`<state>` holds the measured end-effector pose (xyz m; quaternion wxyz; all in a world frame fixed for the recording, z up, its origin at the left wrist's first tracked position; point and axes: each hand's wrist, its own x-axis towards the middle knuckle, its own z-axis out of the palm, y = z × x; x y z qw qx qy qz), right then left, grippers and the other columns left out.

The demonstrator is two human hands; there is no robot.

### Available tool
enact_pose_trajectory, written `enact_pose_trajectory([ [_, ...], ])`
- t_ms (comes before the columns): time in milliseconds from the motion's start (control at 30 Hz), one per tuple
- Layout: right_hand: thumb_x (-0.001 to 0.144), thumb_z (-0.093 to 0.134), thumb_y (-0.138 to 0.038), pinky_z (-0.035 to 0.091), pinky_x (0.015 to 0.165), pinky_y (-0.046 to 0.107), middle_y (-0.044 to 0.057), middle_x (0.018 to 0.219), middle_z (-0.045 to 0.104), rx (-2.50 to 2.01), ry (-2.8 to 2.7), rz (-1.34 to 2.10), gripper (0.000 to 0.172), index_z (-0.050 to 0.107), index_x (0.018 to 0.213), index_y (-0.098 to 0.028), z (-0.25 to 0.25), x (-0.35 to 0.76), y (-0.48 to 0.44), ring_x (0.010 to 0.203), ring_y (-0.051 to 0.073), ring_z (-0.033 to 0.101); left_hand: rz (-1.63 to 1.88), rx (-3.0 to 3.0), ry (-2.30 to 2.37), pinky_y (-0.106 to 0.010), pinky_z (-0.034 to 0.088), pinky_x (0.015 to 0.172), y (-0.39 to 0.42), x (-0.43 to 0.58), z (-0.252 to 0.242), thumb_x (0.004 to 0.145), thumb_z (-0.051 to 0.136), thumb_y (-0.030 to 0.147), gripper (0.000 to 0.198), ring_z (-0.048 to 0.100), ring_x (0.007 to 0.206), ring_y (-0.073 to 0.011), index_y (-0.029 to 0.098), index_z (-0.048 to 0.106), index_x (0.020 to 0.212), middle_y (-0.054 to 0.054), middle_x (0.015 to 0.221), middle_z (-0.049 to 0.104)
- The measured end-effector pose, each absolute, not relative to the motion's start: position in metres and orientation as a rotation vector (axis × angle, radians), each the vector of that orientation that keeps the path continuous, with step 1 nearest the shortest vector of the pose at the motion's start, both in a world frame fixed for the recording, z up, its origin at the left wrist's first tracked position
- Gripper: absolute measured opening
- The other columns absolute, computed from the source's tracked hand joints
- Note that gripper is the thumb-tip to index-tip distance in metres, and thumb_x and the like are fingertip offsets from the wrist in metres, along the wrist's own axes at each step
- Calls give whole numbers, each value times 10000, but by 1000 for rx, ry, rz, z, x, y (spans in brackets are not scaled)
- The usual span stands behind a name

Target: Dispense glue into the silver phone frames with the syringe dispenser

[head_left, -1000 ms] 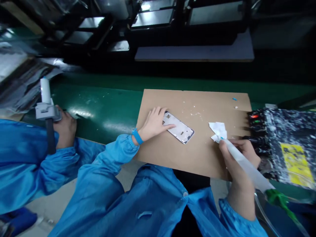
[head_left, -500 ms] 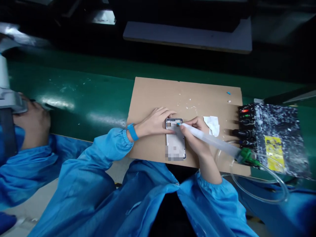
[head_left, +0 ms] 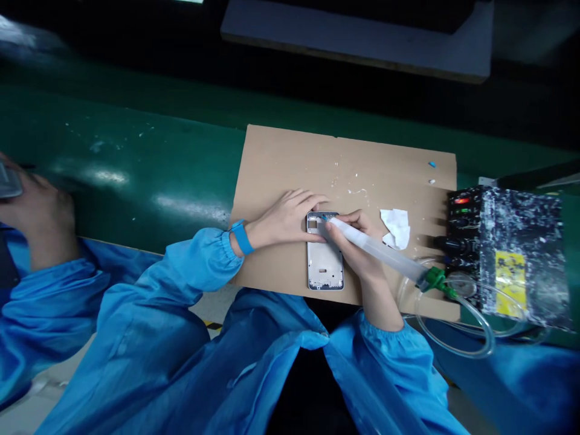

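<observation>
A silvery phone frame lies flat on a cardboard sheet, its short side with a square cutout pointing away from me. My left hand grips its upper left part, the thumb across the frame and the fingers around the far corner. In my right hand is a glue dispensing syringe, a clear barrel slanting down to the left. Its blue tip is at the far end of the frame, near the cutout; whether it touches cannot be made out. A green cap joins the barrel to a clear hose.
A speckled black dispenser box with lit displays stands on the right, the clear hose looping before it. Crumpled white paper and small scraps lie on the cardboard. At far left, a co-worker's hand holds a grey object.
The syringe tip has shifted slightly left and farther away along the frame's far end. My left hand keeps its grip. The whole view has shifted a little.
</observation>
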<state>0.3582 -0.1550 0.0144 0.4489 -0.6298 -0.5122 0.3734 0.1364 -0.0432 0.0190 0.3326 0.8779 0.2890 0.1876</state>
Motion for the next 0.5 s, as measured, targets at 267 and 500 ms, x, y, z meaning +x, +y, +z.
enact_pose_trajectory([
  [267, 981, 892, -570, 592, 686, 382, 56, 1014, 818, -1581, -1285, 891, 338, 747, 1034, -269, 21, 353, -152, 835, 243, 768, 507, 2302, 753, -461, 493, 1118, -43, 137, 15, 923, 874, 694, 798, 689, 1235, -313, 226, 612, 1515, -97, 1301, 752],
  [500, 971, 885, -564, 608, 725, 383, 61, 1024, 819, -1585, -1270, 881, 332, 747, 1030, -267, 19, 353, -151, 859, 246, 772, 503, 2301, 753, -456, 498, 1107, -44, 137, 15, 906, 900, 667, 794, 685, 1239, -313, 214, 619, 1495, -97, 1302, 753],
])
